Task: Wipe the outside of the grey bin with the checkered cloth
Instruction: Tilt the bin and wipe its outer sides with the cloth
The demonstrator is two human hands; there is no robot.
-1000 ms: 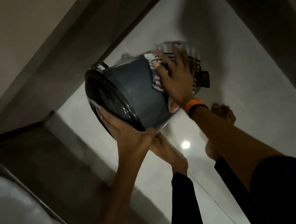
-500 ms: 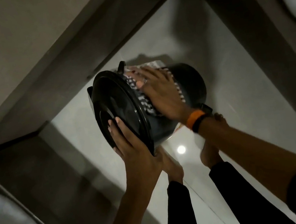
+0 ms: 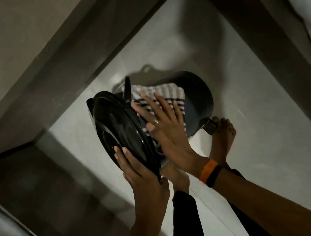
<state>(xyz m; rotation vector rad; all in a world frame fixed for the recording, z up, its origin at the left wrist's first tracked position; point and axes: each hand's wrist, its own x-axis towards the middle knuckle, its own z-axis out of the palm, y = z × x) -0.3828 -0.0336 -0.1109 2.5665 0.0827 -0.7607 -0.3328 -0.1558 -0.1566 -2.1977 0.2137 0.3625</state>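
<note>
I have the round grey plastic bin point(image 3: 199, 102) tipped on its side in the middle of the frame, held off the pale glossy tiled floor point(image 3: 256, 142), with its glossy black lid point(image 3: 120, 135) turned toward me. My left hand point(image 3: 139, 173) is clamped on the lower rim of that lid, fingers over its face and thumb behind, and that grip is what keeps the bin from rolling. My right hand point(image 3: 164, 124) lies open and flat, fingers spread, pressing the black-and-white checkered cloth point(image 3: 163, 94) onto the upper side of the bin's wall just behind the lid. To do this well, I judge I should keep the palm flat so the whole cloth drags rather than bunches, stroke from the lid end toward the base at the right, and turn the bin a little with my left hand between passes so each strip overlaps. The thin black handle point(image 3: 127, 89) sticking up beside the cloth could snag its edge, so I would steer around it. The underside is hidden from me.
</note>
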